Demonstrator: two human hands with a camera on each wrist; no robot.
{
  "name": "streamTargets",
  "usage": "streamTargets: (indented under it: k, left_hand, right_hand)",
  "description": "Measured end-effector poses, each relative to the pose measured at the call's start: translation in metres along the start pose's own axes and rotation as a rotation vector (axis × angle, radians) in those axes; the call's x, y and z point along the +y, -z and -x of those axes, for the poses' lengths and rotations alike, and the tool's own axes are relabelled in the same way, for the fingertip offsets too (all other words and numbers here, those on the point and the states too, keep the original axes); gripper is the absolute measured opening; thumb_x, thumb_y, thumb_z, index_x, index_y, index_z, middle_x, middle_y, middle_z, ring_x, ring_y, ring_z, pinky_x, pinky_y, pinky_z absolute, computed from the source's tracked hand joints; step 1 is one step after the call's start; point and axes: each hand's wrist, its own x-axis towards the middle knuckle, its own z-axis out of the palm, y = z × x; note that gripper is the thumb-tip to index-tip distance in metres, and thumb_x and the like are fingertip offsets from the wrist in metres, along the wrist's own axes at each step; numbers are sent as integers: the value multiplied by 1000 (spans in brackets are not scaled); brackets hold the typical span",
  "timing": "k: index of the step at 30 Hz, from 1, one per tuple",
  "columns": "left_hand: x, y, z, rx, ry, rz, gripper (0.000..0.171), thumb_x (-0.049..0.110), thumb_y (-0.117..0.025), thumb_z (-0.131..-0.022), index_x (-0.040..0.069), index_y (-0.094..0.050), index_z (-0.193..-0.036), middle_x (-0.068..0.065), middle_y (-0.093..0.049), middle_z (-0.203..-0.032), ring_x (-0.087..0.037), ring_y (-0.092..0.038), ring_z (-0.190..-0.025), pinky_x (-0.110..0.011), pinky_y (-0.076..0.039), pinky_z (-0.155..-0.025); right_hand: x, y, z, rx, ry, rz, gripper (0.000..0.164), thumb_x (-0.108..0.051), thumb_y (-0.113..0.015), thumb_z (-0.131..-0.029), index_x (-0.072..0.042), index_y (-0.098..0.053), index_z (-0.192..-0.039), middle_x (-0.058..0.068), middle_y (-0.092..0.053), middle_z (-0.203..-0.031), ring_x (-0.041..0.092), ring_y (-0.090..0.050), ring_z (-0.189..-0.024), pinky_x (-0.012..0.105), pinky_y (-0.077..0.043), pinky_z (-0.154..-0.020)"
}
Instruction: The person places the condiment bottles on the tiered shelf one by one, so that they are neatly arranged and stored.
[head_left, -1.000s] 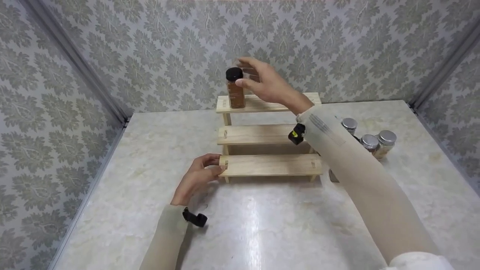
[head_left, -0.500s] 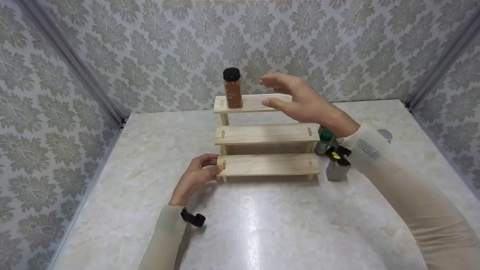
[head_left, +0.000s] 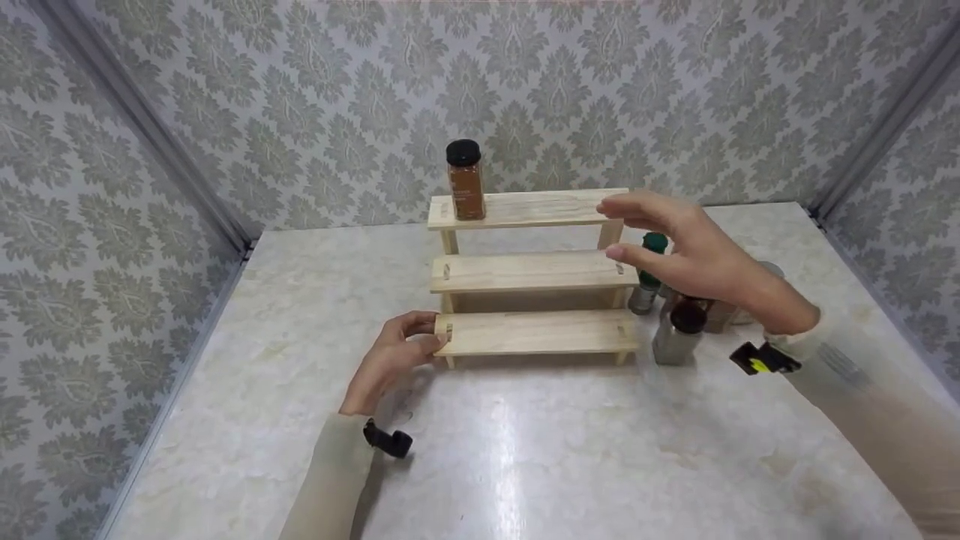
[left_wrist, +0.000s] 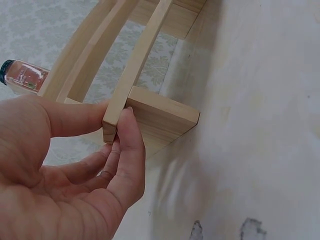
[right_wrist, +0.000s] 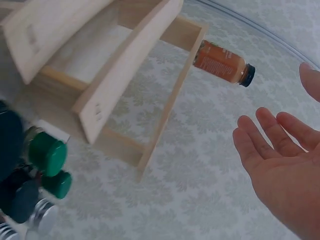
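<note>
A three-tier wooden shelf rack (head_left: 536,334) stands on the table. My left hand (head_left: 391,355) pinches the left end of its lowest board between thumb and fingers, as the left wrist view (left_wrist: 112,120) shows close up. On the left end of the top board a spice jar (head_left: 466,187) with a black cap and orange-brown contents stands upright. My right hand (head_left: 694,251) holds nothing; its fingers are spread apart from the thumb, beside the rack's right end and over a group of jars. Among these are a green-capped jar (head_left: 645,289) and a dark-capped jar (head_left: 677,337).
Further jars to the right are partly hidden behind my right hand; silver lids (right_wrist: 44,216) and green caps (right_wrist: 47,152) show in the right wrist view. Patterned wall panels (head_left: 555,90) close off the back and sides of the marbled table (head_left: 315,285).
My right hand has let go of the black-capped spice jar and moved right and down, away from the top board. My left hand stays on the rack's lowest board.
</note>
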Motion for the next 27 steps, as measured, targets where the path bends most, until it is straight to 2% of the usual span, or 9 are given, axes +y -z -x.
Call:
streamTargets:
  k: [3, 6, 12, 14, 20, 27]
  left_hand:
    - [1, 0, 0, 0, -5, 8, 47, 6, -65, -101, -3, -56, -146, -22, -59, -136, -26, -67, -111, -36, -63, -91]
    - [1, 1, 2, -3, -9, 23, 46, 4, -63, -101, -4, -56, -146, -22, -58, -135, -26, -67, -108, -35, -62, -88]
    - [0, 0, 2, -14, -9, 42, 44, 1, -61, -102, -4, -56, -145, -23, -56, -136, -26, -65, -109, -35, -60, -87]
    - [0, -1, 2, -10, -6, 34, 45, 2, -61, -102, -4, -56, -146, -23, -56, -137, -27, -65, -109, -35, -61, -88]
    - [1, -1, 3, 5, 7, 22, 45, 4, -62, -102, -2, -56, -146, -23, -57, -138, -27, -66, -109, -36, -61, -89]
    - [1, 0, 4, -3, 1, 28, 45, 3, -63, -102, -3, -56, -146, -24, -57, -138, -27, -67, -108, -35, -61, -88]
  right_hand:
    - [9, 2, 18, 18, -19, 22, 49, -16, -72, -104, -10, -58, -151, 9, -62, -151, 28, -59, -139, 18, -45, -114]
    - [18, 2, 34, 25, -40, 16, 50, -13, -72, -103, -10, -58, -151, 10, -63, -150, 26, -59, -138, 14, -44, -112]
    - [36, 3, 64, 48, -70, -8, 48, -8, -74, -101, -9, -62, -148, 13, -65, -145, -4, -58, -132, 8, -44, -107]
    - [42, 2, 73, 56, -84, 0, 49, -7, -75, -100, -9, -62, -147, 13, -65, -145, -9, -57, -129, 6, -44, -105]
    - [61, -4, 95, 72, -143, -30, 51, -4, -76, -98, -8, -62, -148, 18, -64, -145, -11, -56, -127, 4, -45, -101]
    - [79, -15, 116, 105, -187, -19, 51, -4, -79, -96, -5, -64, -145, 19, -66, -139, -6, -62, -119, 4, -48, -94]
